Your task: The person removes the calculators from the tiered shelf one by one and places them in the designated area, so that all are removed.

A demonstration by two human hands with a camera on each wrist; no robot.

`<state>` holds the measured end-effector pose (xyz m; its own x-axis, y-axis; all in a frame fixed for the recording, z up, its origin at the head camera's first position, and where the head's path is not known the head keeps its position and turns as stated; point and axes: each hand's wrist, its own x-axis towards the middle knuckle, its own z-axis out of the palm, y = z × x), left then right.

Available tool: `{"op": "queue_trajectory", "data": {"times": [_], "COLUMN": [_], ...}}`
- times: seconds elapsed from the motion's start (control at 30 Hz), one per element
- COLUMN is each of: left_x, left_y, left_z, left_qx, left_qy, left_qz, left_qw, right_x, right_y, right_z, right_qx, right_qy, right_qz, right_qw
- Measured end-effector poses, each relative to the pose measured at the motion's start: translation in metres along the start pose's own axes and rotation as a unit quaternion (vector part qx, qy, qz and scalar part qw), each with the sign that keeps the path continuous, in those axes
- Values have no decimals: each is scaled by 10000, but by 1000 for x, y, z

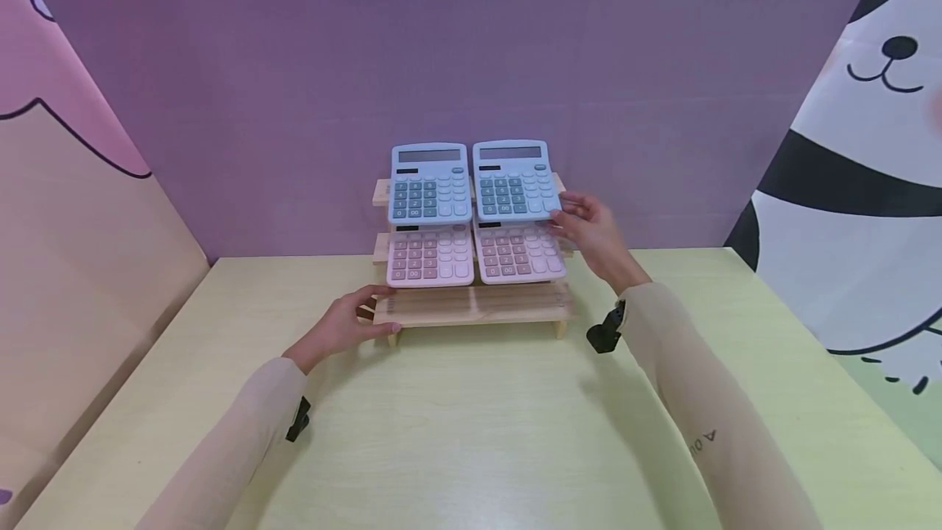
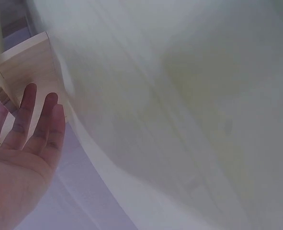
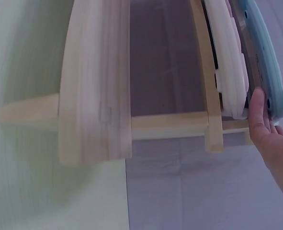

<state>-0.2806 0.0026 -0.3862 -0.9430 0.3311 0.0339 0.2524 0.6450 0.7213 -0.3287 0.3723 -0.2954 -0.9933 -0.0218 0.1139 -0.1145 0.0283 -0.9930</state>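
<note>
Behind the pale table [image 1: 478, 432] there is a purple wall [image 1: 294, 105], and on the right side a big panda picture [image 1: 846, 178]. Near the wall, at the far part of the table, stands a wooden stand [image 1: 381, 192] with levels like steps. On its highest level two blue calculators lean backward, the left blue calculator [image 1: 430, 184] and the right blue calculator [image 1: 515, 180]. Just below them are the left pink calculator [image 1: 430, 256] and the right pink calculator [image 1: 520, 252]. This slope probably serves to turn all keys to the person, and each lower row sits more to the front, so both rows can be seen.

The left hand [image 1: 346, 325] is partly opened around the left end of the lowest shelf [image 1: 478, 301]: the thumb is at the front edge, the fingers reach behind and under. I think this grip keeps the light stand from sliding. The right hand [image 1: 598, 240] is nearly closed, pinching the lower right corner of the right blue calculator, which is a little turned compared with its neighbour; a corner seems convenient for adjusting the angle without covering the keys.
</note>
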Motion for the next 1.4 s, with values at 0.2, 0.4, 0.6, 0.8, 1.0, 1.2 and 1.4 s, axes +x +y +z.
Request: {"op": "queue_trajectory", "data": {"times": [0.2,0.4,0.6,0.8,1.0,1.2,1.4], "left_x": [-1,-2,-3,-2,-2,-2,-1], "left_y": [0,1,2,0,2,3,4], "left_z": [0,1,0,1,0,-1,-2], "left_qx": [-13,33,69,12,31,43,64], "left_qy": [44,74,62,19,20,32,18], "left_qz": [67,159,71,40,13,133,144], "left_qw": [10000,9998,9999,10000,10000,9999,9999], "right_x": [1,0,0,-2,-1,-3,-5], "right_y": [-1,-2,-4,-4,-2,-4,-6], "right_z": [4,5,7,9,11,12,12], "right_qx": [539,1067,1158,1367,1563,2004,2115], "right_qy": [31,-17,31,165,232,171,159], "right_qz": [168,301,405,467,397,375,406], "right_qw": [9984,9938,9924,9894,9866,9788,9764]}}
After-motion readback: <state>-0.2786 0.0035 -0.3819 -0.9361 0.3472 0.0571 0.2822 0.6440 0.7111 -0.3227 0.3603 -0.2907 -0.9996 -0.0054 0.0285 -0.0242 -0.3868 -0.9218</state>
